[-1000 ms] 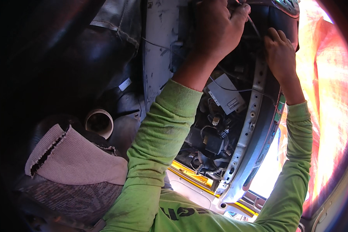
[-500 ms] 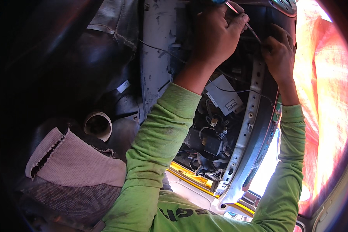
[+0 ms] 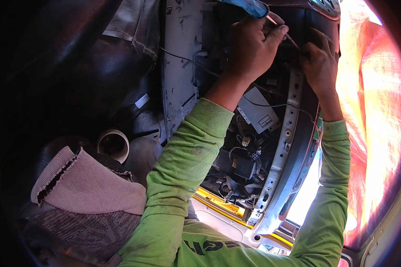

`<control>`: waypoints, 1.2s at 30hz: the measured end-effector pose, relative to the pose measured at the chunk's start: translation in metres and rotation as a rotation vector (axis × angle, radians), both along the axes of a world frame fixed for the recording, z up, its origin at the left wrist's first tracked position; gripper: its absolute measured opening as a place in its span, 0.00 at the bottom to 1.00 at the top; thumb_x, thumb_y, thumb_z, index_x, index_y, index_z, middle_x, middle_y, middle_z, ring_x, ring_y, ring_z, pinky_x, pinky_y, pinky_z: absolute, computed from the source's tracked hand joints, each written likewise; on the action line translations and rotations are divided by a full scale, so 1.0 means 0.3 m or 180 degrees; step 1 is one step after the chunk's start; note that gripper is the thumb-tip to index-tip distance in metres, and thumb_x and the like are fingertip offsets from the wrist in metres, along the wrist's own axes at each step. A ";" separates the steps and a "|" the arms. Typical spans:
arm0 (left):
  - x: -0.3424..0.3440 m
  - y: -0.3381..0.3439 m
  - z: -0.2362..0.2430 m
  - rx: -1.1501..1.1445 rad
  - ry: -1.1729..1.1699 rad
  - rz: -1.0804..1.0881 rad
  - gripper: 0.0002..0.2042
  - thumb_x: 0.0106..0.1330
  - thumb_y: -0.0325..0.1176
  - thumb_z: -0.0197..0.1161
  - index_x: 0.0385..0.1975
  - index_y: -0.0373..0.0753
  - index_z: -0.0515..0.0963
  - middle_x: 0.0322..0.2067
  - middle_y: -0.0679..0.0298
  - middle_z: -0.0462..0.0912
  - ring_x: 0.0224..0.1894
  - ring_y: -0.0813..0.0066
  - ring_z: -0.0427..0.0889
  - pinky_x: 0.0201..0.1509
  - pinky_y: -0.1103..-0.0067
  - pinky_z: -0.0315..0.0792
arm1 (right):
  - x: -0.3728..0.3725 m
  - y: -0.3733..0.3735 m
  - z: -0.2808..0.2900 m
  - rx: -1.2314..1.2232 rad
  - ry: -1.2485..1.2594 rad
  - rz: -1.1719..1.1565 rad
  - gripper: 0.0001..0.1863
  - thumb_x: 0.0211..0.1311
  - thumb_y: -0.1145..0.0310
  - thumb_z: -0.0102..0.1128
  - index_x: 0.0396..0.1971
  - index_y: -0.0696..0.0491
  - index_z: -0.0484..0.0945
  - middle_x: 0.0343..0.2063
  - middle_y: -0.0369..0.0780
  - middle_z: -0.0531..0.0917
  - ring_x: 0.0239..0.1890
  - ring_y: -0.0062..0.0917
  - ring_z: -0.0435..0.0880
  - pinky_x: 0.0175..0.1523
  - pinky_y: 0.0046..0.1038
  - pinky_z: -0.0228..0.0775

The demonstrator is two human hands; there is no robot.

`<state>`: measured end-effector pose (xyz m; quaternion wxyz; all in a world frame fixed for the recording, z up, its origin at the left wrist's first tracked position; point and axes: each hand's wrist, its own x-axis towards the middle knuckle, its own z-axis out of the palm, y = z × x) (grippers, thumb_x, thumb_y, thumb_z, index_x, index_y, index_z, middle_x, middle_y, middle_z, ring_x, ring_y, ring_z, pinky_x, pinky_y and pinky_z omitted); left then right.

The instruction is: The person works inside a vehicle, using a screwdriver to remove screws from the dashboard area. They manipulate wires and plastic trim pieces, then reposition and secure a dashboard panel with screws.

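At the top of the head view, my left hand (image 3: 256, 46) is closed around the shaft of a screwdriver with a blue handle (image 3: 248, 7). Its thin metal shaft slants down to the right, toward my right hand (image 3: 318, 58). The fingers of my right hand are curled at the dark dashboard edge, right by the screwdriver's tip. What they grip there is hidden. Below my hands is the opened dashboard, with a grey flat module (image 3: 258, 111), loose connectors (image 3: 246, 141) and a perforated metal rail (image 3: 283, 138).
A thin dark wire (image 3: 276, 105) crosses behind my left wrist and over the module. To the left lie a pale knitted cloth (image 3: 93, 184) and a round white ring-shaped opening (image 3: 113, 146). A bright orange-red sheet (image 3: 374, 111) hangs at the right.
More of the screwdriver's blue handle shows above my left hand, lower in the view than before. My left hand has shifted slightly downward; my right hand stays nearly in place.
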<state>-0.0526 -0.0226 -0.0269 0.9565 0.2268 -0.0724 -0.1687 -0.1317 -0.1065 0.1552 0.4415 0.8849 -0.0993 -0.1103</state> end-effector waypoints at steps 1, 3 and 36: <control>0.000 0.001 -0.001 0.0039 -0.0094 0.0018 0.05 0.66 0.27 0.71 0.35 0.35 0.82 0.25 0.60 0.89 0.28 0.74 0.90 0.32 0.80 0.80 | -0.005 -0.005 0.000 0.0000 -0.0002 0.0019 0.07 0.49 0.70 0.70 0.31 0.49 0.88 0.62 0.36 0.80 0.65 0.35 0.76 0.66 0.41 0.64; 0.001 0.003 -0.004 0.0118 -0.0280 0.0053 0.05 0.66 0.27 0.71 0.35 0.35 0.82 0.24 0.60 0.88 0.26 0.73 0.89 0.30 0.79 0.78 | -0.006 -0.014 0.006 0.0013 0.0072 0.0038 0.08 0.49 0.70 0.71 0.33 0.49 0.88 0.61 0.37 0.81 0.64 0.35 0.77 0.65 0.40 0.65; 0.038 0.033 0.057 0.0684 -0.1541 -0.0076 0.09 0.65 0.29 0.68 0.42 0.33 0.83 0.40 0.50 0.87 0.47 0.47 0.84 0.53 0.62 0.75 | 0.570 0.431 0.108 0.1755 0.1442 0.0861 0.23 0.64 0.72 0.67 0.58 0.56 0.77 0.58 0.47 0.80 0.59 0.38 0.82 0.62 0.35 0.76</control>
